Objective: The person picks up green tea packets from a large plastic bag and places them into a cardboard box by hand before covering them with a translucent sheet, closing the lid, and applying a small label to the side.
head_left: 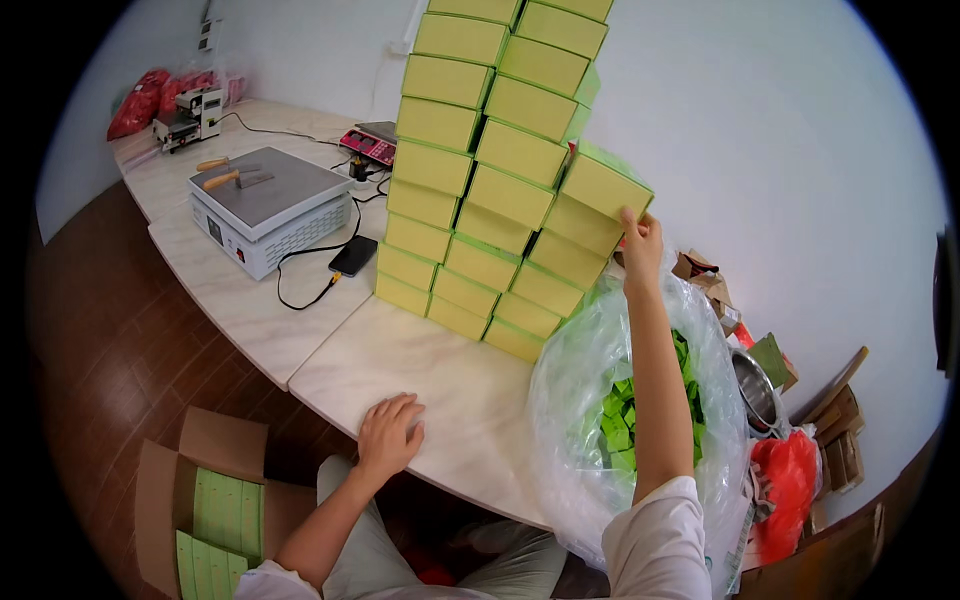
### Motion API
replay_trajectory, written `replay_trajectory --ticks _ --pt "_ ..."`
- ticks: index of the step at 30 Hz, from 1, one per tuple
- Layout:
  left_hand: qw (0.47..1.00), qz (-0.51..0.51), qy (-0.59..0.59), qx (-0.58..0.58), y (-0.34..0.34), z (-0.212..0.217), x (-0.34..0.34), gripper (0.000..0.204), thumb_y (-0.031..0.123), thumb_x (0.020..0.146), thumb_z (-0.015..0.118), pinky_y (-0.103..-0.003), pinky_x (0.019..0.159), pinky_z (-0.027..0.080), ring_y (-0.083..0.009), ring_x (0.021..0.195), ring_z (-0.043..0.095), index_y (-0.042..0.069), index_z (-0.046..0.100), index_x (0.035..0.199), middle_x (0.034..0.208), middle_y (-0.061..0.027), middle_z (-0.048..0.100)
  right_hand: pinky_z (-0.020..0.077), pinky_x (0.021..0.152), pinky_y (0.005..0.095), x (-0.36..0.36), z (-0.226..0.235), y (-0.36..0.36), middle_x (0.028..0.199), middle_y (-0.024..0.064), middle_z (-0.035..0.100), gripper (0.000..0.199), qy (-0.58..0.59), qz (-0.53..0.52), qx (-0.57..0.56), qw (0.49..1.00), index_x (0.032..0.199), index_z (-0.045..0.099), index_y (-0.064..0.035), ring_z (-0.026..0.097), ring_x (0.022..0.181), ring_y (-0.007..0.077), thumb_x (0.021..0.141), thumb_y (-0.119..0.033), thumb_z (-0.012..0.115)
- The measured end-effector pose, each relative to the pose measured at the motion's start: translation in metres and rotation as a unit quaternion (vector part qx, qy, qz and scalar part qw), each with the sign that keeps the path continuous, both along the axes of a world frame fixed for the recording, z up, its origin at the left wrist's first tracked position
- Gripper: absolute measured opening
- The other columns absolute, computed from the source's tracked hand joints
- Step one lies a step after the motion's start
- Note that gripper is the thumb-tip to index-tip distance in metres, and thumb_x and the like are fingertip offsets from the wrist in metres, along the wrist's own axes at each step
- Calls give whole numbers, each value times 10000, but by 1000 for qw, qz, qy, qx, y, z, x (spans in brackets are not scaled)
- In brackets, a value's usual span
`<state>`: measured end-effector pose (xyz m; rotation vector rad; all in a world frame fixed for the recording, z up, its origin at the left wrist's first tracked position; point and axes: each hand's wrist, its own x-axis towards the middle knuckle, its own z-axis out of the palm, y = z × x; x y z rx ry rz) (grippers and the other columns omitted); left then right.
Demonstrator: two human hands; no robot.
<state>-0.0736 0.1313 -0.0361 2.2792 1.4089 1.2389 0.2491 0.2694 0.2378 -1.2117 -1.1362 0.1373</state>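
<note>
Tall stacks of yellow-green boxes (515, 195) stand side by side on the marble-patterned table. My right hand (642, 245) reaches up to the shortest stack, at the right. Its thumb presses the front of the top box (605, 183) near the right corner, and the fingers bend around the side, partly hidden. That box sits slightly askew on the one below. My left hand (390, 435) lies on the table's near edge, fingers stretched out, holding nothing. Under my right forearm is a large clear plastic bag (560, 430) with many small bright green pieces (620, 415) inside.
A grey flat-topped machine (270, 195) carries wooden-handled tools; a black phone (353, 256) lies beside its cable. Farther back are a red scale (368, 146) and a small machine (190, 120). An opened carton (160, 490) holds green boxes at lower left. Red bags (785, 490) and a metal bowl (753, 390) stand right.
</note>
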Motion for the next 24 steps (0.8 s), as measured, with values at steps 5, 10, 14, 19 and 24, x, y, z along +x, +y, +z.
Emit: replay_trajectory --ticks 5,10,14,19,24 --pt "1000 6 10 24 3 -2 6 200 167 792 615 -396 926 410 -253 1091 544 83 634 972 1141 -71 601 388 924 405 18 -5 27 1155 223 501 511 -74 -161 36 983 1186 489 61 474 1058 334 819 -238 683" --pt "998 55 -39 -10 -4 -11 1 140 95 783 587 -367 836 433 -240 993 595 93 661 902 1036 -49 658 357 920 420 -97 -29 -37 1130 187 503 347 -315 -86 254 910 1122 507 14 459 1057 341 792 -51 589" --pt "997 52 -54 -13 -15 -26 -8 169 78 818 546 -376 867 419 -242 1010 586 99 653 947 1072 -37 647 363 892 440 -202 -89 -52 1127 189 501 354 -422 150 227 865 1107 515 -14 460 1048 356 763 -39 596" --pt "999 10 41 -12 -67 -40 -35 398 137 882 536 -423 1088 274 -213 1318 355 133 496 1277 1377 -76 432 379 900 455 -296 -166 -60 1174 188 517 342 -460 361 184 790 1100 535 -27 474 1091 371 770 -62 617" --pt "956 279 -45 -77 -176 -121 -117 473 121 830 585 -439 1040 342 -346 1231 419 48 466 1282 1362 -184 413 340 1001 459 -359 -227 -52 1303 226 468 427 -530 422 124 725 1231 501 -24 432 1200 380 833 -141 603"
